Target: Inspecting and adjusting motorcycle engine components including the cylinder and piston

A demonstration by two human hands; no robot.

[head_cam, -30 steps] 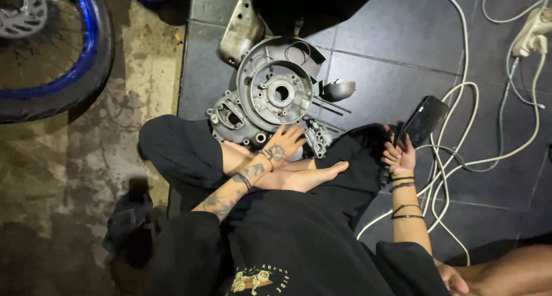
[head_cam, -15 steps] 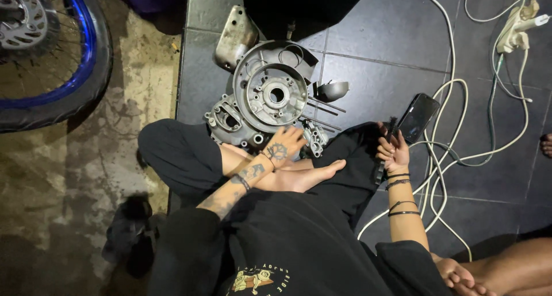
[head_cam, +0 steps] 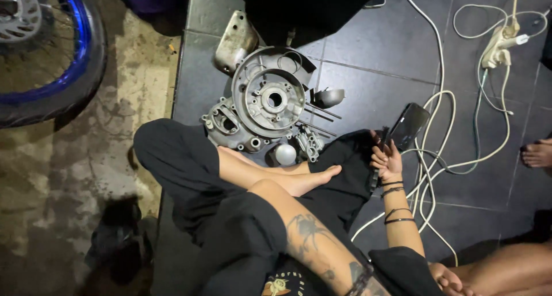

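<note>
phone (head_cam: 407,125) held upright in right hand (head_cam: 387,161), beside engine casing (head_cam: 261,109).

Grey engine casing (head_cam: 267,103), black phone (head_cam: 407,125), white cables (head_cam: 440,77) (blue-rimmed wheel (head_cam: 49,60) aside).

Dim overhead light, deep shadows, sharp centre, dark edges

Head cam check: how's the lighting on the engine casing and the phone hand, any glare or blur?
Head view: engine casing evenly lit and sharp, no glare; right hand holding the phone is clear; left forearm close and slightly soft; top middle and lower-left corner fall into deep shadow.
</note>
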